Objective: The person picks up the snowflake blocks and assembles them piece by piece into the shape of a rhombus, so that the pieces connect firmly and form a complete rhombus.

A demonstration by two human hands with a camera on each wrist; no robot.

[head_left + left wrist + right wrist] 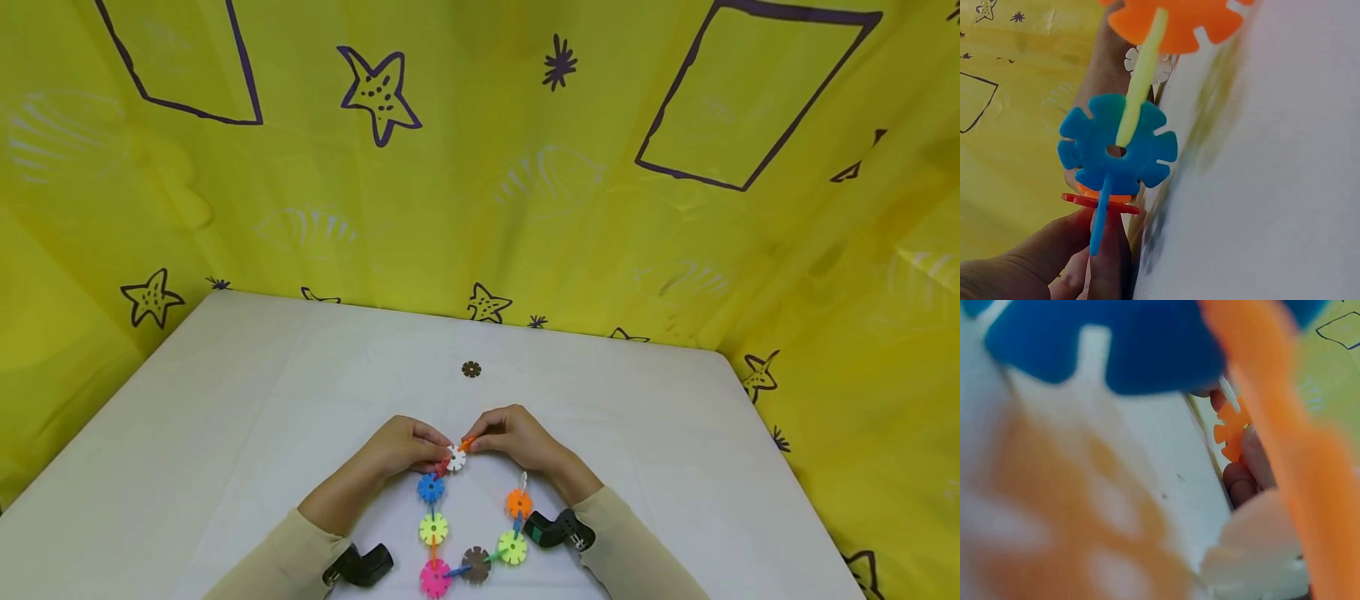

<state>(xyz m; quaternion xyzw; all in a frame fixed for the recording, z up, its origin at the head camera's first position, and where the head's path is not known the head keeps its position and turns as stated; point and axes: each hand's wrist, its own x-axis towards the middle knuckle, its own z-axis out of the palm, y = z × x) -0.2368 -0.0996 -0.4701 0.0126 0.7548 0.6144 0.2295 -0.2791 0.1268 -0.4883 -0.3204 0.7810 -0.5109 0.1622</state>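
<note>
In the head view, a chain of slotted snowflake discs curves over the white table. My left hand [405,444] pinches a white snowflake disc [456,459] at the chain's left end, beside a red disc [441,468] and a blue disc [431,488]. An orange disc [467,444], seen nearly edge-on, is pinched between my right thumb and fingers; it meets the white disc's rim. The right hand [517,435] faces the left one closely. In the left wrist view, the red disc [1100,203] shows just above the left fingertips. The right wrist view shows the held orange disc [1232,431] behind blurred nearer discs.
The chain runs on through a yellow disc [433,529], a pink disc [435,577], a brown disc [476,565] and another orange disc [519,502] by the right wrist. A loose brown disc [471,369] lies beyond the hands. Yellow curtain [465,208] borders the table [637,417].
</note>
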